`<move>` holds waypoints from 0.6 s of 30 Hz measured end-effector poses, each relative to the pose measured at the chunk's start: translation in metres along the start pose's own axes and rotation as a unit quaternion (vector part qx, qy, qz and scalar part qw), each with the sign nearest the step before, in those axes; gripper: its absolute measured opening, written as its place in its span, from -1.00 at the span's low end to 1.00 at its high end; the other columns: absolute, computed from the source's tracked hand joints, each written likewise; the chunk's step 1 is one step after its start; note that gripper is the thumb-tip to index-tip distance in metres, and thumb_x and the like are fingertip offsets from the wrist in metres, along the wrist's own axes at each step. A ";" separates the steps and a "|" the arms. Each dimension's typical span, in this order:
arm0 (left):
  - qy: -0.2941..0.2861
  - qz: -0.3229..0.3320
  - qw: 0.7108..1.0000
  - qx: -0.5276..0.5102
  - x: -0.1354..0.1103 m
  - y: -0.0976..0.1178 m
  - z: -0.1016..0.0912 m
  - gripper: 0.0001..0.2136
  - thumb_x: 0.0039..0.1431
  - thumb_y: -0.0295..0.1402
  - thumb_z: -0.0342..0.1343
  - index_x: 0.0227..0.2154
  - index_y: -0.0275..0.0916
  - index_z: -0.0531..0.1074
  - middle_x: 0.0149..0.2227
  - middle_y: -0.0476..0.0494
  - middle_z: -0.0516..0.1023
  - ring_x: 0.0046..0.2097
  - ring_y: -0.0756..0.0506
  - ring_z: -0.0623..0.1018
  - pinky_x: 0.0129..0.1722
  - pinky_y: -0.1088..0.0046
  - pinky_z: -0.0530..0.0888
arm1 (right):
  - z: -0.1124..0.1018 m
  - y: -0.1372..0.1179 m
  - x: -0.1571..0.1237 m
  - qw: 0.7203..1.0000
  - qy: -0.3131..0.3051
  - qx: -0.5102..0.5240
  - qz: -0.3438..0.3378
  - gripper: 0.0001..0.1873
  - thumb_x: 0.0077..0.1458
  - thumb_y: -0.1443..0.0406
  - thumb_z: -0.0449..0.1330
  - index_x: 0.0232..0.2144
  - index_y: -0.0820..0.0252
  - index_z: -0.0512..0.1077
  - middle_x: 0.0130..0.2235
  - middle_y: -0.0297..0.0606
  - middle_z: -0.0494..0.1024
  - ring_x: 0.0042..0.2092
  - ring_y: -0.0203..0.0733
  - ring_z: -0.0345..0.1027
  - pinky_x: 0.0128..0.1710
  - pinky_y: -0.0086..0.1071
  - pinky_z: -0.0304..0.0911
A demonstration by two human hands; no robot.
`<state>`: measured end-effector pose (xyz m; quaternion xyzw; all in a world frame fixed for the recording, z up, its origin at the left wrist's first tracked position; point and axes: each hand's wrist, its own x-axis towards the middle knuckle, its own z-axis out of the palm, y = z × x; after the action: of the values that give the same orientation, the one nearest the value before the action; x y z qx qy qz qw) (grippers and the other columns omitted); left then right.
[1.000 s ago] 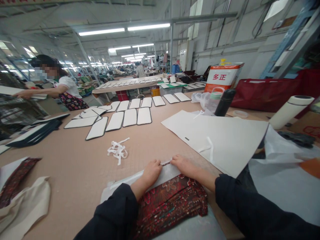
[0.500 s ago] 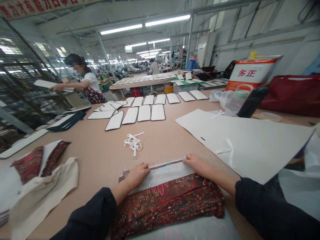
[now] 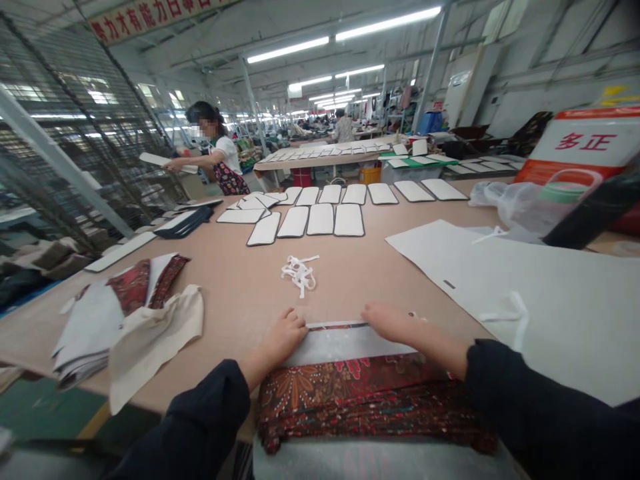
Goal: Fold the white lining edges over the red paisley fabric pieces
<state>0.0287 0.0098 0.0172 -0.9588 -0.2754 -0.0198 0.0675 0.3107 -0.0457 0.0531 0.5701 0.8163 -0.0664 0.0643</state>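
Note:
A folded red floral fabric piece (image 3: 360,400) lies at the near edge of the tan table (image 3: 230,300), with a pale grey strip (image 3: 345,343) across its far end. My left hand (image 3: 283,337) presses down on the strip's left end, fingers curled on its edge. My right hand (image 3: 393,321) rests on the strip's right end, fingers pinched at the edge. Both sleeves are dark. A small tangle of white ribbon (image 3: 299,272) lies just beyond my hands.
A large white sheet (image 3: 540,293) covers the right side. Rows of white black-edged panels (image 3: 320,219) lie further back. A pile of cream and red fabric (image 3: 125,313) sits at the left edge. A person (image 3: 220,157) works at the far left. Plastic bag (image 3: 515,207) and box at right.
The view has swung left and dropped. My hands stay on the grey strip's edge, spread a little further apart; the fabric piece now lies square to me.

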 end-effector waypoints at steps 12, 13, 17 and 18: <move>0.056 -0.067 0.996 0.011 -0.032 0.004 0.007 -0.83 0.23 -0.38 -0.12 -0.26 -0.15 0.39 -0.32 -0.04 0.43 -0.11 -0.06 0.34 0.20 0.11 -0.10 | 0.028 -0.098 0.068 0.991 0.066 0.029 -0.112 -0.73 0.11 0.45 -0.05 -0.34 0.28 0.47 -0.27 -0.08 0.47 -0.19 -0.10 0.30 -0.24 -0.35 0.18; 0.064 -0.085 0.994 0.001 -0.036 0.003 0.009 -0.82 0.24 -0.38 -0.12 -0.23 -0.14 0.38 -0.29 -0.05 0.43 -0.09 -0.06 0.33 0.19 0.12 -0.08 | 0.028 -0.098 0.074 0.991 0.061 0.054 -0.104 -0.72 0.11 0.45 -0.05 -0.33 0.27 0.47 -0.26 -0.11 0.47 -0.20 -0.12 0.31 -0.24 -0.37 0.17; 0.087 -0.159 0.983 -0.036 -0.051 0.002 0.017 -0.79 0.25 -0.38 -0.15 -0.19 -0.13 0.37 -0.21 -0.08 0.43 -0.10 -0.07 0.34 0.10 0.20 0.07 | 0.034 -0.109 0.098 0.981 0.070 0.159 -0.081 -0.70 0.13 0.42 -0.06 -0.26 0.19 0.47 -0.22 -0.20 0.47 -0.15 -0.19 0.30 -0.16 -0.42 0.13; 0.086 -0.167 0.981 -0.043 -0.054 0.002 0.019 -0.79 0.24 -0.38 -0.15 -0.21 -0.13 0.38 -0.20 -0.09 0.43 -0.11 -0.08 0.34 0.07 0.22 0.11 | 0.037 -0.112 0.101 0.979 0.077 0.171 -0.078 -0.69 0.14 0.41 -0.06 -0.26 0.18 0.48 -0.22 -0.21 0.47 -0.14 -0.20 0.29 -0.15 -0.42 0.12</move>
<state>-0.0159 -0.0171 -0.0058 -0.8960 -0.4237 -0.1249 0.0453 0.1720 0.0026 0.0024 0.5108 0.8373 -0.1655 -0.1028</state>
